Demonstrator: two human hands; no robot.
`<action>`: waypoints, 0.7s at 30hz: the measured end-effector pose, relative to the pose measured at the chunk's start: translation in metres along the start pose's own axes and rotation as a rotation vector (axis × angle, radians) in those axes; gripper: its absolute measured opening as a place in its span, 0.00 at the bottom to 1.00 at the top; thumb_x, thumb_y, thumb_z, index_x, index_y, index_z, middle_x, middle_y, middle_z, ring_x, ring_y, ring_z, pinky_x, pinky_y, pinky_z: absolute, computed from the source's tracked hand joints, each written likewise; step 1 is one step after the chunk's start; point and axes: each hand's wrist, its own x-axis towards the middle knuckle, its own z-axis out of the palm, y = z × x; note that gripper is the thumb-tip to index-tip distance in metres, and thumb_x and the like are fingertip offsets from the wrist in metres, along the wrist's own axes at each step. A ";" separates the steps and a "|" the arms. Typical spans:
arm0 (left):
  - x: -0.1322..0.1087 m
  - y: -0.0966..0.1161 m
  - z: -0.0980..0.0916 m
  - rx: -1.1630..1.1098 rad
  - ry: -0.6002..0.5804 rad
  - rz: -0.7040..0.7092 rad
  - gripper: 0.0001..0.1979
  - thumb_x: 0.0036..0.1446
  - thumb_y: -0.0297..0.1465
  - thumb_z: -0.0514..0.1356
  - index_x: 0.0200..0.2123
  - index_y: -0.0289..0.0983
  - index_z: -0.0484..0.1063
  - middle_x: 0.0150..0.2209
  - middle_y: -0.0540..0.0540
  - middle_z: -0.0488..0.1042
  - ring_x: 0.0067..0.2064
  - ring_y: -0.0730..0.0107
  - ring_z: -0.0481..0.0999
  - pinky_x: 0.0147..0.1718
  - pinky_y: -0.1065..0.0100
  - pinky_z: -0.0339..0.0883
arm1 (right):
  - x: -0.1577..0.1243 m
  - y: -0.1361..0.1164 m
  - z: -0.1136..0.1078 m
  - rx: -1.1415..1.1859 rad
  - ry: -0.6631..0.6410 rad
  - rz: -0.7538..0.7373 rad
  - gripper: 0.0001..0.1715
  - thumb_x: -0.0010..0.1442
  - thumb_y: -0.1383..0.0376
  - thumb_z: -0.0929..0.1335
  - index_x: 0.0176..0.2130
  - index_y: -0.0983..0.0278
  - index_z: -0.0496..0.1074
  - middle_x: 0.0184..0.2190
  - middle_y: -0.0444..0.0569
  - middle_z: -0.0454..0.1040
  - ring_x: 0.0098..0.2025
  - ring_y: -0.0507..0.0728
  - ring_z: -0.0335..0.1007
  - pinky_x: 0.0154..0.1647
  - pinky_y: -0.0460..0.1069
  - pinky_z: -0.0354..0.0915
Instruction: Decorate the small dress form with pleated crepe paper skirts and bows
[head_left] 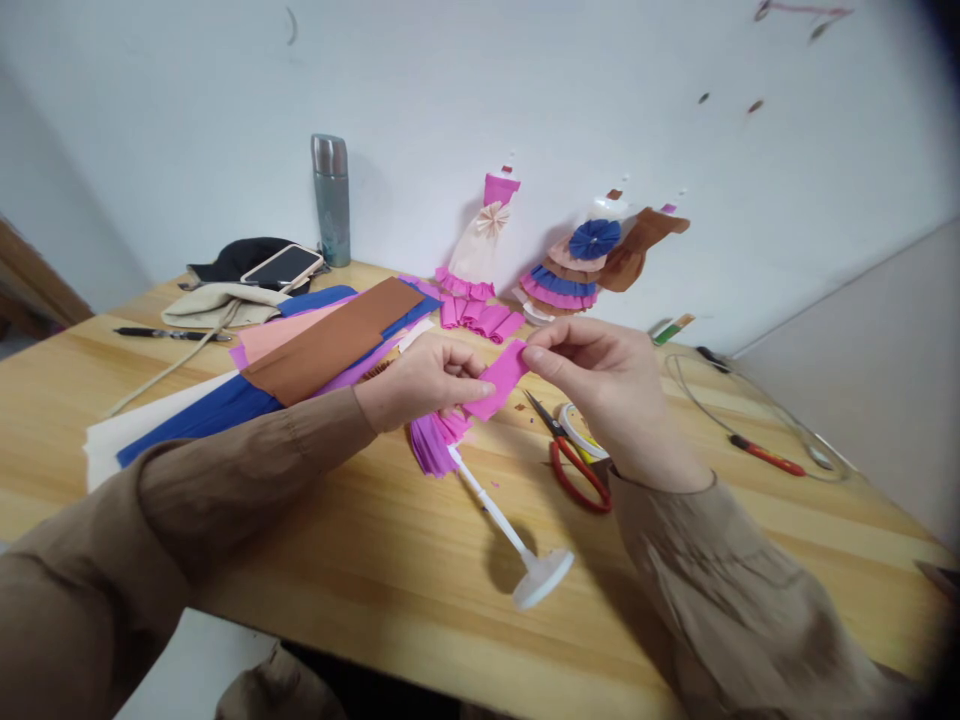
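A pink strip of crepe paper (498, 386) is stretched between my two hands above the table. My left hand (431, 378) is closed on its left end, thumb on top. At the upper right corner of the strip, my right hand (611, 395) pinches it between thumb and fingertips. Just below my left hand hangs pleated purple paper (431, 446) on a small white doll stand (504, 520), tilted with its round base toward me. My left fingers partly hide the stand's upper part, so I cannot tell how they grip it.
Red-handled scissors (574, 470) lie beside a tape roll (581, 430). Stacked crepe paper sheets (330, 345) cover the left side. Paper dresses on stands, one pink and cream (480, 245), stand by the wall. A thermos (331, 205), phone (283, 266), pen (172, 334) and cabled red tool (769, 455) are around.
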 end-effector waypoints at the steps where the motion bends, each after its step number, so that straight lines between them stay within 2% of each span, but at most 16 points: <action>1: 0.000 0.001 0.000 -0.006 -0.007 -0.013 0.09 0.46 0.30 0.63 0.20 0.33 0.69 0.19 0.54 0.65 0.20 0.81 0.61 0.17 0.76 0.53 | 0.000 -0.001 0.000 -0.005 0.009 0.002 0.08 0.50 0.64 0.73 0.24 0.63 0.72 0.21 0.43 0.71 0.23 0.50 0.62 0.23 0.47 0.59; 9: -0.005 0.007 -0.001 -0.053 -0.078 -0.120 0.09 0.51 0.29 0.60 0.21 0.33 0.69 0.13 0.54 0.63 0.15 0.80 0.60 0.15 0.77 0.48 | 0.002 0.001 0.000 -0.010 0.039 -0.007 0.07 0.50 0.66 0.73 0.23 0.63 0.73 0.21 0.43 0.71 0.23 0.50 0.63 0.25 0.47 0.59; 21: -0.002 0.004 0.000 0.062 -0.040 -0.080 0.08 0.48 0.29 0.59 0.20 0.33 0.69 0.16 0.54 0.61 0.20 0.80 0.58 0.19 0.75 0.49 | 0.002 -0.002 -0.001 -0.005 0.082 0.016 0.07 0.50 0.67 0.72 0.23 0.63 0.73 0.19 0.42 0.70 0.20 0.49 0.61 0.21 0.46 0.57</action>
